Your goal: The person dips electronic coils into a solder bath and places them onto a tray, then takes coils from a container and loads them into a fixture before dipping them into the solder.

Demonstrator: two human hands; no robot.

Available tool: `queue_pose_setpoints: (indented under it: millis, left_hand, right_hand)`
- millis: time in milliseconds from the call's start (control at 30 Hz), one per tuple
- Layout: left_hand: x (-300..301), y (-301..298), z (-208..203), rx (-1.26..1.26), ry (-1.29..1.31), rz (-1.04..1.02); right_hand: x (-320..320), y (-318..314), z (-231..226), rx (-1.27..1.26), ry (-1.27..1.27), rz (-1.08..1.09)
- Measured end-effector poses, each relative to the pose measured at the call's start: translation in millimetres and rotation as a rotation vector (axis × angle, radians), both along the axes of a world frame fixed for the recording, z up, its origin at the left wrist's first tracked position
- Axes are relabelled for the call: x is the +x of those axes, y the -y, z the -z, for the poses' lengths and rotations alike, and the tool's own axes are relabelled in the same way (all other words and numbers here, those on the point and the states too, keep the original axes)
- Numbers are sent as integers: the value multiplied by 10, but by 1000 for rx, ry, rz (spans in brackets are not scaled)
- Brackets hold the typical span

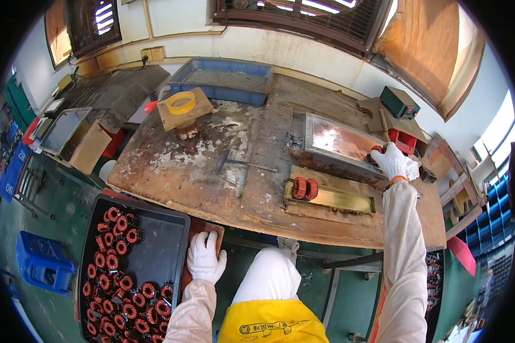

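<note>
My right hand (396,162), in a white glove, pinches a copper-wound toroidal coil (375,152) at the right end of a metal solder pot (336,137) with a shiny surface. Nearer to me, two more wound coils (305,188) stand side by side at the left end of a shallow yellowish tray (343,201). My left hand (206,258), also gloved, lies on a reddish-brown surface (214,228) beside a black tray (169,228). Its fingers are extended and grip nothing. Many copper coils (129,310) lie heaped along the left and near sides of that tray.
A blue bin (234,91) stands at the back of the worn wooden table (223,197). Left of centre, a yellow tape ring (181,103) sits on a raised board. A T-shaped tool (234,162) lies mid-table. A green control box (399,103) and red container (405,142) are at right.
</note>
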State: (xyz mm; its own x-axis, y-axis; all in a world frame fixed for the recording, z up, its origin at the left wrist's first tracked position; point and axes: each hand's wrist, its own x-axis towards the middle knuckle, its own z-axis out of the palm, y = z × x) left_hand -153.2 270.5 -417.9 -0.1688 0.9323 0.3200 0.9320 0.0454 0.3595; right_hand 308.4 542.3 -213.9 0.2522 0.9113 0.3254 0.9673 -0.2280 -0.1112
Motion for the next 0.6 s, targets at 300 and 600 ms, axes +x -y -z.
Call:
queue_pose_setpoints:
  millis: [300, 600]
  left_hand:
    - [-5, 1, -3, 3, -1, 3]
    - [7, 0, -36, 13, 23, 5]
  right_hand:
    - [-63, 23, -28, -44, -51, 21]
    - [-47, 26, -23, -44, -40, 3]
